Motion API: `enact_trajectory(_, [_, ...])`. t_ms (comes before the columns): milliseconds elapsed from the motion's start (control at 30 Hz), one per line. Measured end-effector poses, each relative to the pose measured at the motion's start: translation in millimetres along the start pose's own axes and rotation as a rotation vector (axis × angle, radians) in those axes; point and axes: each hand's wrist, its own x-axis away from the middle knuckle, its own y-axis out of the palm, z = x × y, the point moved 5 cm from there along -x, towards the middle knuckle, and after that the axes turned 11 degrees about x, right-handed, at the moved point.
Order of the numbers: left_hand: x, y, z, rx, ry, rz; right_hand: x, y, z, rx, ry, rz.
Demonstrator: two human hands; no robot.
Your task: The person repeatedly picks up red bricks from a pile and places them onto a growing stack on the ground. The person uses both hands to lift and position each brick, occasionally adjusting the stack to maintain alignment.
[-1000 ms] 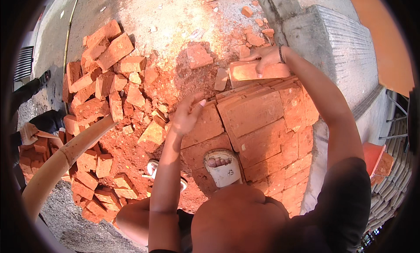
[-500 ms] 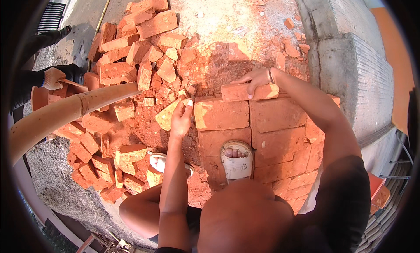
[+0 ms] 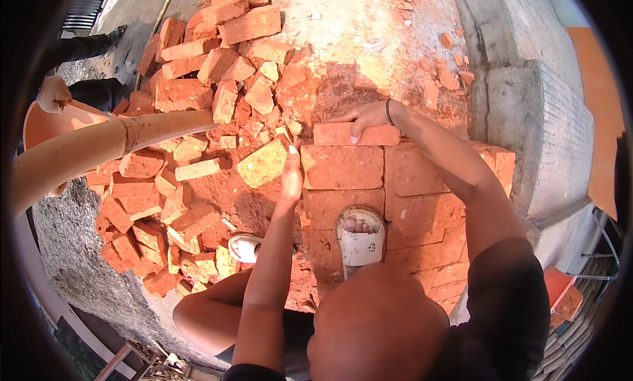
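My right hand (image 3: pixel 366 119) is closed over a red brick (image 3: pixel 382 136), thumb on its near side. The brick lies lengthwise along the far edge of a layer of flat-laid bricks (image 3: pixel 343 165), its left end close to that layer's left corner. My left hand (image 3: pixel 292 173) is at this corner, fingers drawn together and pointing away from me. Whether a small thing is between them is hidden. Just left of it, a yellowish brick (image 3: pixel 262 162) lies tilted on the rubble.
A heap of loose and broken bricks (image 3: pixel 183 94) spreads on the left. A thick bamboo pole (image 3: pixel 72 158) crosses it. Beyond the pole, another person's gloved hand (image 3: pixel 53 94) is at an orange container (image 3: pixel 62 120). A concrete ledge (image 3: pixel 508 111) runs along the right.
My right hand has slid the brick leftward along the far edge, nearer my left hand. The other person's gloved hand and container have shifted, and a pale brick piece now shows below the pole.
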Motion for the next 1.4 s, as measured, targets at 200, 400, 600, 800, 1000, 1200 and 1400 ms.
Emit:
enact_trajectory(200, [13.1, 3.3, -12.4, -0.024, -0.032, 0.036, -6.4, 1.8, 7.7, -0.094, 0.010, -0.045])
enact_trajectory(400, [8.8, 3.1, -12.1, -0.042, -0.074, 0.040, -11.8, -14.5, 11.0, -0.096, -0.001, -0.030])
enact_trajectory(600, [5.6, 3.2, -13.7, -0.054, -0.142, 0.049, 5.6, -2.8, -4.8, 0.081, 0.072, 0.022])
enact_trajectory(800, [12.0, 0.3, -6.0, 0.176, -0.135, -0.050, 27.1, 6.9, -59.6, 0.377, -0.090, 0.312])
enact_trajectory(1000, [16.9, -6.7, 46.2, 0.274, -0.031, 0.142, 67.9, 95.3, -130.6, 0.491, 0.182, 0.962])
enact_trajectory(1200, [22.2, 64.0, 93.7, 0.000, 0.144, -0.012, 87.7, 146.8, -124.8, 0.132, 0.417, 1.114])
enact_trajectory(1400, [28.4, 130.3, 80.9, -0.270, 0.298, -0.110, 122.3, 184.6, -95.4, 0.119, 0.505, 1.386])
